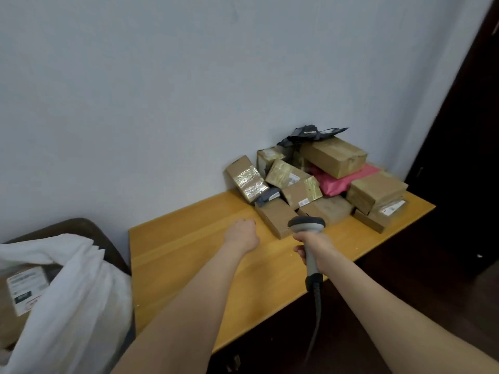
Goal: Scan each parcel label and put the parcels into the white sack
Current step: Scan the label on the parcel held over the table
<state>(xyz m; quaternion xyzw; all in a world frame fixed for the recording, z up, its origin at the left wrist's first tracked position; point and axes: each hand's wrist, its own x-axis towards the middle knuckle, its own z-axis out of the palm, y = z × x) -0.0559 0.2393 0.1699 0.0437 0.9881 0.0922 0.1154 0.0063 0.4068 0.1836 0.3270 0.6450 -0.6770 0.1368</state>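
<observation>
A pile of brown cardboard parcels (318, 182), with a pink mailer (343, 179) and black bags among them, lies at the far right end of the wooden table (189, 255). My right hand (310, 242) grips a grey barcode scanner (306, 225), its head pointing at the pile and its cable hanging down. My left hand (243, 233) reaches over the table just left of the nearest flat box (275, 215); its fingers curl under and hold nothing. The white sack (73, 298) stands open at the lower left with a labelled box (21, 290) inside.
A pale wall runs behind the table. A dark chair back (78, 228) sits behind the sack. A dark door (464, 130) stands at the right. Below the table's front edge is dark cabinet and floor.
</observation>
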